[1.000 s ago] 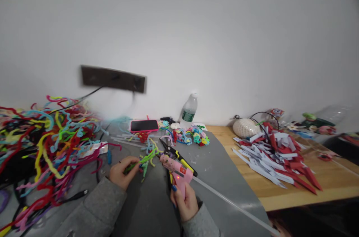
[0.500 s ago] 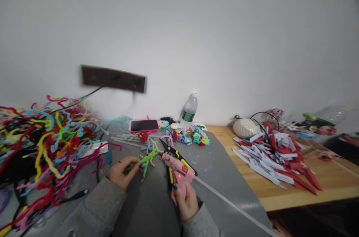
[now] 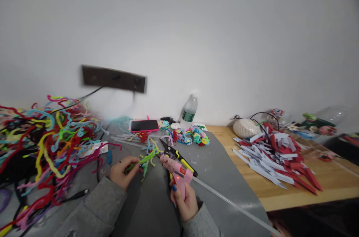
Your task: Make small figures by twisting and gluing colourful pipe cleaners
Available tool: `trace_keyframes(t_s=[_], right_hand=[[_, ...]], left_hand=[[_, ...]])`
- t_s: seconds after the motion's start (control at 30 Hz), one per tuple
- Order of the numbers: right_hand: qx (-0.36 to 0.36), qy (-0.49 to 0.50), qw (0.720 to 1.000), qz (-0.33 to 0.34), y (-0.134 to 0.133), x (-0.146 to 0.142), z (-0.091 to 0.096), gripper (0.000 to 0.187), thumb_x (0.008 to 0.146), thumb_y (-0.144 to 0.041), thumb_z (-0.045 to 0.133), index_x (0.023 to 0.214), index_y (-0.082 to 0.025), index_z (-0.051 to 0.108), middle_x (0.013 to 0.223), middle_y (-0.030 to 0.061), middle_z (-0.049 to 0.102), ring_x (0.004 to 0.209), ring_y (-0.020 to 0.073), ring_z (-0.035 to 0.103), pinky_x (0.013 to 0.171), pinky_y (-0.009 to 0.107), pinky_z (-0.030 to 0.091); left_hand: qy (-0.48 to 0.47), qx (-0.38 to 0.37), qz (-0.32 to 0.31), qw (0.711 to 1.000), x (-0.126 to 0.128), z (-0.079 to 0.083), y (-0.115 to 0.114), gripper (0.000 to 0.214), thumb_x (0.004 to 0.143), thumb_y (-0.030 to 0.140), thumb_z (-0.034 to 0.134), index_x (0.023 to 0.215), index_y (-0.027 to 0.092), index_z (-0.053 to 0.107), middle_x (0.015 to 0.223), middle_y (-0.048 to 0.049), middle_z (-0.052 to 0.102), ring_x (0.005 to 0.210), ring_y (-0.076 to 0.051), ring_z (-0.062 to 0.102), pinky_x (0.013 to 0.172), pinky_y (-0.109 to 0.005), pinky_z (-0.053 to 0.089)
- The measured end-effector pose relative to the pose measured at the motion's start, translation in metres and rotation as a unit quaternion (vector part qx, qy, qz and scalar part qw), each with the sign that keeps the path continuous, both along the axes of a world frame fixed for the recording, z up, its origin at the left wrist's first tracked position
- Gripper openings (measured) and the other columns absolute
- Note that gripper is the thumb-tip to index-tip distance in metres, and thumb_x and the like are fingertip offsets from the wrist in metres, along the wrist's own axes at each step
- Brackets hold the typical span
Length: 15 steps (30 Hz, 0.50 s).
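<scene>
My left hand (image 3: 123,172) is closed in a pinch on a green pipe cleaner (image 3: 150,156), whose free end points right. In my right hand (image 3: 183,199) is a pink glue gun (image 3: 176,169), gripped by its handle, with a small light glowing on its side. Its nozzle points up and left, close to the green pipe cleaner's tip; whether they touch I cannot tell. A long clear glue stick (image 3: 230,202) trails out of the gun's rear. Partly behind the gun lie black and yellow pliers (image 3: 179,156).
A big tangle of coloured pipe cleaners (image 3: 56,143) covers the left. Behind my hands are a phone (image 3: 144,125), a water bottle (image 3: 190,111) and small twisted pipe-cleaner pieces (image 3: 198,136). Folded red and white paper strips (image 3: 276,160) lie on the wooden table (image 3: 280,200) at right.
The glue gun has shifted slightly left and up, its nozzle nearer the green pipe cleaner. My left hand stays in place with the same grip.
</scene>
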State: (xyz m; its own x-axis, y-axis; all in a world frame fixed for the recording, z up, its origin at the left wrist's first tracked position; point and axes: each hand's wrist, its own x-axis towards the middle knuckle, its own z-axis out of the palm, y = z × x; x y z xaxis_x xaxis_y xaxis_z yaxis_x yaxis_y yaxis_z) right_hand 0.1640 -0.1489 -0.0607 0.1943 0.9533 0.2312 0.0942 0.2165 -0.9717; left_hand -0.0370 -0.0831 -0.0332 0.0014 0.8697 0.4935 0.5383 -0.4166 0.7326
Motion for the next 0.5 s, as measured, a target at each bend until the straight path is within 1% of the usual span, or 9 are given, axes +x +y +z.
trace_keyframes(t_s=[0.37, 0.5], right_hand=[[0.010, -0.034, 0.999, 0.005, -0.0004, 0.0030, -0.0048, 0.034, 0.077, -0.048, 0.048, 0.071, -0.015, 0.056, 0.040, -0.0059, 0.038, 0.031, 0.0083, 0.033, 0.032, 0.020, 0.030], [0.020, -0.068, 0.997, -0.009, -0.0016, 0.0045, -0.0066, 0.035, 0.076, -0.048, 0.048, 0.070, -0.015, 0.059, 0.040, -0.0041, 0.042, 0.033, 0.0093, 0.036, 0.033, 0.021, 0.032]], left_hand=[[0.003, -0.006, 0.001, 1.000, 0.0006, 0.0018, -0.0003, 0.020, 0.073, 0.034, 0.052, 0.070, 0.019, 0.064, 0.063, -0.0009, 0.069, 0.056, -0.015, 0.063, 0.052, -0.021, 0.048], [0.002, 0.002, -0.004, 1.000, 0.0006, 0.0028, -0.0006, 0.020, 0.073, 0.034, 0.051, 0.069, 0.019, 0.064, 0.063, -0.0007, 0.069, 0.057, -0.015, 0.064, 0.052, -0.020, 0.048]])
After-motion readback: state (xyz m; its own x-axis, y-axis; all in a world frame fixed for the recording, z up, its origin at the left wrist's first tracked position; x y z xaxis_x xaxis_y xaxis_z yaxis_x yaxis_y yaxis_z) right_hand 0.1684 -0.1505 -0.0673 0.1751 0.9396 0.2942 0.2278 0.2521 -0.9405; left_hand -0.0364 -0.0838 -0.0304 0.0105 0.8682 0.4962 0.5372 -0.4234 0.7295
